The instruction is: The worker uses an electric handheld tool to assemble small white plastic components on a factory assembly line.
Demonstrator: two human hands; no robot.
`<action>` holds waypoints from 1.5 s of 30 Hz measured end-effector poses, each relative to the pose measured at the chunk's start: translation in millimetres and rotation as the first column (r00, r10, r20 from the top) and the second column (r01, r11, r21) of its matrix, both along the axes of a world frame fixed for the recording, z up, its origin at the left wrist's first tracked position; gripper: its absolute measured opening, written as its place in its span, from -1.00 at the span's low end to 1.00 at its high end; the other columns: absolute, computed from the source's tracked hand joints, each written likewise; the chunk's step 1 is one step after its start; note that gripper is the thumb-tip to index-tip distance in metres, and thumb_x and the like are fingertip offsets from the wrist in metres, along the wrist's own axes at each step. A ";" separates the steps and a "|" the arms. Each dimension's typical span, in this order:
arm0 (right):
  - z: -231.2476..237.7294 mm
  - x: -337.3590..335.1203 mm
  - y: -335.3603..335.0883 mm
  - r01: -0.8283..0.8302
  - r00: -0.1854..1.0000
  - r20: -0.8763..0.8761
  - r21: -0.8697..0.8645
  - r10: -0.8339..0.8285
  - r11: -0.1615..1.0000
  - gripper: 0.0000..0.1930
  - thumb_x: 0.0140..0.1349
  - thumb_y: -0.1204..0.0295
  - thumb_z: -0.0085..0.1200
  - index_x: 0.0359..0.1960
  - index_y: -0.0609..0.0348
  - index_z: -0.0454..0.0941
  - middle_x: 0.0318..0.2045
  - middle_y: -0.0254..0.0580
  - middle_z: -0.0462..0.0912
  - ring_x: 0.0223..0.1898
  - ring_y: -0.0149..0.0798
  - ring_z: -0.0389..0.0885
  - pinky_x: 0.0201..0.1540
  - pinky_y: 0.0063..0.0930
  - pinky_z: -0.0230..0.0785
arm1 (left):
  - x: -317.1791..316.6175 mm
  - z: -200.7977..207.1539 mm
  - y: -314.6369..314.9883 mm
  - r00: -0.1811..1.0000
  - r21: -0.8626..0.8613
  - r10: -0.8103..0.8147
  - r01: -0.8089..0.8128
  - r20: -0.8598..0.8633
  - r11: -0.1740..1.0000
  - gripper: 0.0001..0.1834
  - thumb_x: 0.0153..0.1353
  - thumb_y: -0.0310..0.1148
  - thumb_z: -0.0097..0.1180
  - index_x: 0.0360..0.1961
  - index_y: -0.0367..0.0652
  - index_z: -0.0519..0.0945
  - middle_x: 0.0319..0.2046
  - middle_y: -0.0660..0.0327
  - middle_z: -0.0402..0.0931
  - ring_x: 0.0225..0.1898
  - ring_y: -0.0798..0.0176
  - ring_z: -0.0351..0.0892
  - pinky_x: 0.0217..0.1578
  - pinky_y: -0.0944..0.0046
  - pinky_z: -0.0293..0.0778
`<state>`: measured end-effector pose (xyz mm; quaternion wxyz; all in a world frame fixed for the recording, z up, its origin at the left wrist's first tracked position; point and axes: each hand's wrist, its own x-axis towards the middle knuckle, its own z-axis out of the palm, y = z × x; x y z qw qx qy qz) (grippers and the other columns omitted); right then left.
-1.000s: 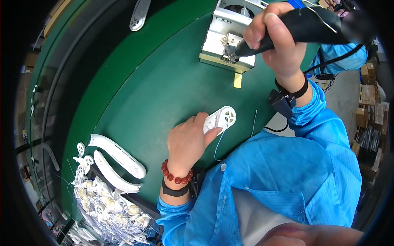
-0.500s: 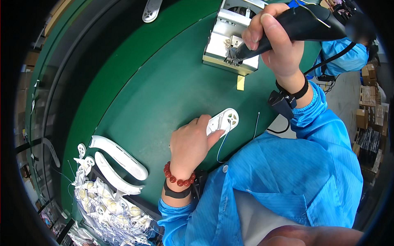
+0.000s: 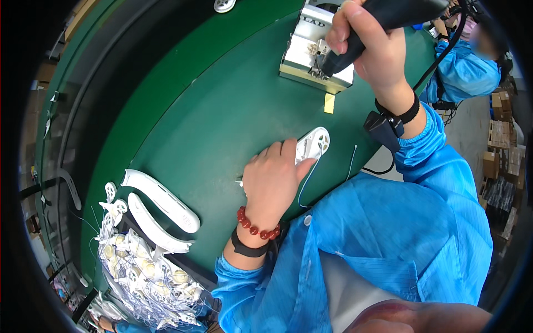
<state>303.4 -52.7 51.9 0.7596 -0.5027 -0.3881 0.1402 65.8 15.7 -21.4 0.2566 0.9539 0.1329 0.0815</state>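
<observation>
My right hand (image 3: 377, 55) is wrapped around a black electric screwdriver (image 3: 408, 12) at the upper right. The tool's tip sits at the metal outlet of a silver box (image 3: 298, 58) that looks like a screw feeder. In the middle, my left hand (image 3: 272, 173) grips a white plastic housing (image 3: 318, 136) with a round, spoked end, its thumb and fingers around the near part. A thin blue wire (image 3: 305, 191) trails from that housing toward my body. My left palm hides the rest of the piece.
Two curved white shells (image 3: 161, 201) lie at the left, beside a heap of white parts (image 3: 147, 272) with tangled wires. A yellow tag (image 3: 329, 103) sticks out below the box. Another white part (image 3: 224, 5) lies at the far edge. A co-worker in blue (image 3: 469, 69) sits at the upper right.
My left hand and the white housing have moved away from my body and slightly right, the housing now tilted more upright. The screwdriver's tip stays at the feeder while its body has tipped up.
</observation>
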 end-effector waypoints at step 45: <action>-46.0 -102.7 -47.0 -0.482 0.875 0.045 0.193 0.483 0.855 -0.66 0.17 0.40 0.32 -0.26 0.22 0.34 -0.58 -0.21 0.53 -0.62 -0.43 0.46 -0.59 -0.55 0.28 | -0.4 -0.9 14.3 0.992 -0.082 -0.124 0.125 0.019 0.989 -0.30 -0.25 -0.12 0.50 0.00 -0.05 0.57 -0.38 0.27 0.48 -0.31 0.19 0.58 -0.33 0.22 0.53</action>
